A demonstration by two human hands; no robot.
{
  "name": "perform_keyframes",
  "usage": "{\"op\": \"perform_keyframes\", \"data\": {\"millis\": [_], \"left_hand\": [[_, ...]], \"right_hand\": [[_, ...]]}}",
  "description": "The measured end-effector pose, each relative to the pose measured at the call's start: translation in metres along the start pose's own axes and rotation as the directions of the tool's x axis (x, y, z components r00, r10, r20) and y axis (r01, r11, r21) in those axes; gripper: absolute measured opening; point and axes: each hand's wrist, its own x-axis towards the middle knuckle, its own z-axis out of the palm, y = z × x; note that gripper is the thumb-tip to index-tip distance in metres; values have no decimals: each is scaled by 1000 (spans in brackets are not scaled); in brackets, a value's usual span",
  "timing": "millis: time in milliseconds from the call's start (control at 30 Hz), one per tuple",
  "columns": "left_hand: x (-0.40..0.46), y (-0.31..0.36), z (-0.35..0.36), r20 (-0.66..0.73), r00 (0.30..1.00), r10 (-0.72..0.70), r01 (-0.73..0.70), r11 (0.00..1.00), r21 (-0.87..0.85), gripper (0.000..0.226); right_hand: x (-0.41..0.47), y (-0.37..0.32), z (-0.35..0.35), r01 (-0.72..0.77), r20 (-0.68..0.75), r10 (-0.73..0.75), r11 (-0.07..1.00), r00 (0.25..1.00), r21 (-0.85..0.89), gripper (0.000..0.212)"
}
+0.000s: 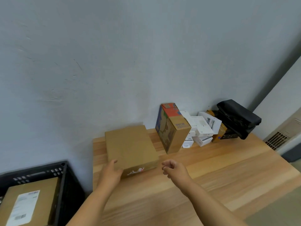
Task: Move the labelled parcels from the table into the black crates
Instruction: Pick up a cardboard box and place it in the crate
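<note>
Flat box point(130, 145) = landmark. Plain brown cardboard, wide & shallow, lies flat on wood table point(228, 173) w/ its far end near the wall. Top face bare; near edge has a torn white/red scrap, prob. tape or label bits, can't read.

L hand point(110, 173) at the box's near-left corner, palm against its side, fingers fairly straight, not curled round it. R hand point(173, 168) just off the box's near-right corner, apart from it, fingers loosely curled, holds nothing.

Left of box & lower: black crate point(65, 180), lattice walls. Inside, a brown parcel point(31, 204) lying flat, white shipping label on top w/ barcodes, text too blurred.

Right of box: upright printed carton point(172, 132), brown w/ blue & red panels, tilted a bit. Beyond that, heap of small white boxes point(202, 126), then a black folded bundle point(239, 118) at far right by the wall.
</note>
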Motion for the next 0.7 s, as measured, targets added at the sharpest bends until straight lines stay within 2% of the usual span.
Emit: {"op": "perform_keyframes", "data": {"millis": [100,233,567,700], "left_hand": [[20,6,1,-43,997,-61,63,996,56,56],[42,10,2,-44,998,-43,48,990,134,51],[66,4,1,59,983,-174,174,985,0,57],[69,7,6,47,969,-241,243,968,-67,53]], "right_hand": [[30,-6,-3,-10,28,10,1000,1000,-12,18],[66,-4,-2,-45,46,46,998,998,-35,21],[123,-7,11,-79,196,99,991,976,-110,45],[136,-8,12,-114,320,135,990,938,-83,33]]}}
